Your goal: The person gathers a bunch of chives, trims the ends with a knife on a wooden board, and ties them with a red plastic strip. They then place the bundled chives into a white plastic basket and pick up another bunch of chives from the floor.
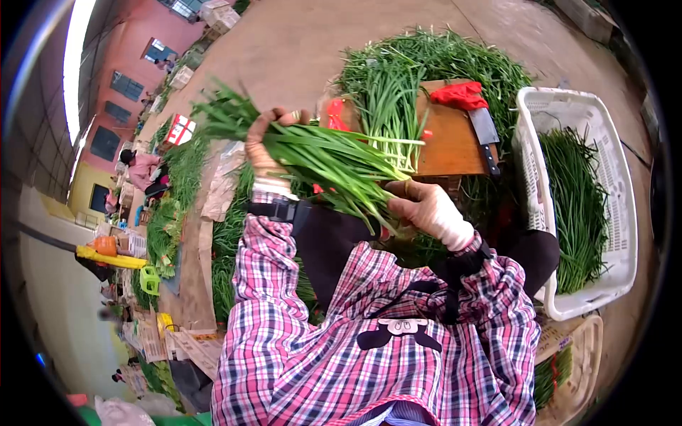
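A loose bunch of long green leafy stalks spans the space between my hands. My left hand is wrapped round its leafy part. My right hand pinches the pale stem ends, with white wrapping at the wrist. Just beyond, more stalks lie with their pale ends on a brown wooden board. On the board's right side rest a knife with a black handle and a red cloth.
A white plastic crate at the right holds green stalks. Piled greens lie behind the board, and others to the left. A second crate stands lower right. A person in pink sits far left.
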`<control>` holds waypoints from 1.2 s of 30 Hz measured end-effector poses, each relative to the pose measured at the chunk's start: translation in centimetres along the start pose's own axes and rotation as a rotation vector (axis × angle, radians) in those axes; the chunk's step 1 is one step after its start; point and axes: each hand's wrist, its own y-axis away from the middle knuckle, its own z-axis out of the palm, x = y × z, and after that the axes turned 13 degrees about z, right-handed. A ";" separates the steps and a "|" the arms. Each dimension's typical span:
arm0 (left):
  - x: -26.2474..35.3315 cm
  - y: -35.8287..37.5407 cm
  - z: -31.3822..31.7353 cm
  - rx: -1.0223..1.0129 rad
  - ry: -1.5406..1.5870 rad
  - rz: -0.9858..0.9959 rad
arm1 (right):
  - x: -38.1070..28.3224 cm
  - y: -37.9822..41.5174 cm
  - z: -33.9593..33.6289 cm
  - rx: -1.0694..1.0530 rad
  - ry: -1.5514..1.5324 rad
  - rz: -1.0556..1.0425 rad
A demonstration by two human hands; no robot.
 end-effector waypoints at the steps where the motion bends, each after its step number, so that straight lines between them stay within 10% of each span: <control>1: -0.2 -0.3 0.1 -0.026 0.060 -0.066 | 0.3 -0.6 0.3 -0.036 0.012 -0.020; 10: -1.9 -0.8 1.8 0.034 -0.099 -0.170 | 3.0 -0.7 1.7 0.180 0.573 -0.322; 15: -1.4 0.6 2.5 -0.082 0.095 -0.138 | 2.7 3.3 1.3 0.130 0.197 -0.222; 20: -1.1 -0.1 0.1 -0.221 0.172 -0.138 | 4.7 1.7 -0.2 0.444 0.440 -0.503; 28: -1.7 0.2 0.6 -0.042 0.108 0.000 | 3.0 -2.3 0.0 0.680 0.985 -0.899; 36: -1.2 0.8 -0.4 0.184 0.061 0.016 | 1.0 -3.0 0.1 0.676 0.807 -0.928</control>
